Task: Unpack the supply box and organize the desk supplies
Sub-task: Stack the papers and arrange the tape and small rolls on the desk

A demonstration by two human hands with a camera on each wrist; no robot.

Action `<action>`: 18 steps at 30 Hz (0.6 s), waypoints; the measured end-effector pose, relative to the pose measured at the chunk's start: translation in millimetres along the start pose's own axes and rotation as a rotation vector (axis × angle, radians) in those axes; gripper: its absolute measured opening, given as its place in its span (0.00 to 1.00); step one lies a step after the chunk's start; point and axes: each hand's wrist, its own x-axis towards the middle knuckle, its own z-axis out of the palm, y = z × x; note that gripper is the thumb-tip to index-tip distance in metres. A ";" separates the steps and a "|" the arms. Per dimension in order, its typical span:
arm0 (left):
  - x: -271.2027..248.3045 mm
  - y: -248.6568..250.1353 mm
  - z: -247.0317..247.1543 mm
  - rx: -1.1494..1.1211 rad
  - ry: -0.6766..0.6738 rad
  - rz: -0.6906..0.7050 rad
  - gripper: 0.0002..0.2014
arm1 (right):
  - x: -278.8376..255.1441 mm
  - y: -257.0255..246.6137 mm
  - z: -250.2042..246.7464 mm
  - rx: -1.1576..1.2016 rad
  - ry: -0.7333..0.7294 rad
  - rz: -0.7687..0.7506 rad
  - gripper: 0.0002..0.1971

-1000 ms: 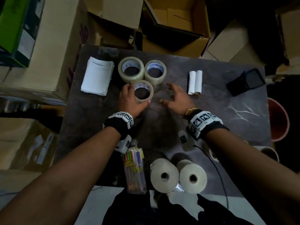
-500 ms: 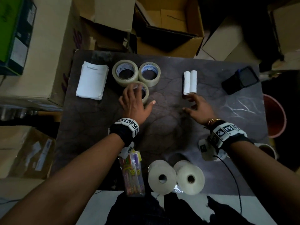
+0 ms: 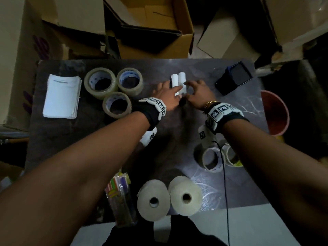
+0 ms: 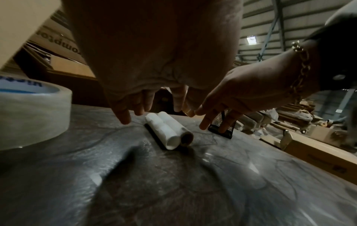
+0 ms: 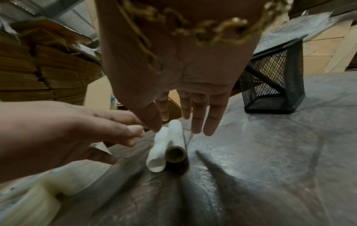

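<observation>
Two small white rolls (image 3: 178, 82) — narrow paper cylinders lying side by side and touching, one showing a brown core at its near end — toward the far middle of the dark marbled desk (image 3: 74, 139). Left hand (image 3: 166, 96) and right hand (image 3: 199, 94) flank them, fingers relaxed and extended, holding nothing; contact cannot be told. Three clear tape rolls (image 3: 113, 89) clustered to the left. Black mesh holder (image 3: 234, 78) to the right.
</observation>
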 end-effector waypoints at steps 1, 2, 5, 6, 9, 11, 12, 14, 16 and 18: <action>5.2 1.6 3.3 0.003 -0.022 -0.016 0.22 | 3.7 0.6 1.8 -0.011 -0.008 0.002 0.26; 9.6 1.6 7.0 0.009 -0.041 -0.033 0.21 | 7.6 0.9 4.1 -0.025 -0.013 0.004 0.25; 13.6 -4.8 15.7 0.046 -0.060 -0.089 0.21 | 12.2 0.6 13.9 -0.061 -0.013 0.009 0.23; 12.8 -7.7 17.5 0.045 -0.041 -0.104 0.22 | 12.9 0.2 18.1 -0.071 -0.015 0.006 0.23; 7.4 -15.0 20.4 -0.007 0.021 -0.114 0.19 | 14.5 -6.0 27.6 -0.103 -0.057 -0.030 0.22; 1.1 -18.2 20.3 -0.101 0.083 -0.106 0.16 | 14.3 -10.9 29.0 -0.118 -0.080 -0.035 0.20; -2.7 -19.1 19.0 -0.166 0.130 -0.106 0.15 | 12.3 -12.5 27.4 -0.109 -0.081 -0.024 0.18; -13.4 -18.1 15.1 -0.295 0.213 -0.109 0.14 | 3.2 -10.7 23.4 -0.066 -0.059 -0.026 0.14; -26.6 -12.4 12.4 -0.378 0.252 -0.105 0.13 | -11.8 -4.5 18.6 0.004 -0.037 -0.046 0.12; -42.1 0.3 11.6 -0.442 0.264 -0.101 0.12 | -31.7 4.0 11.4 0.080 -0.010 -0.064 0.10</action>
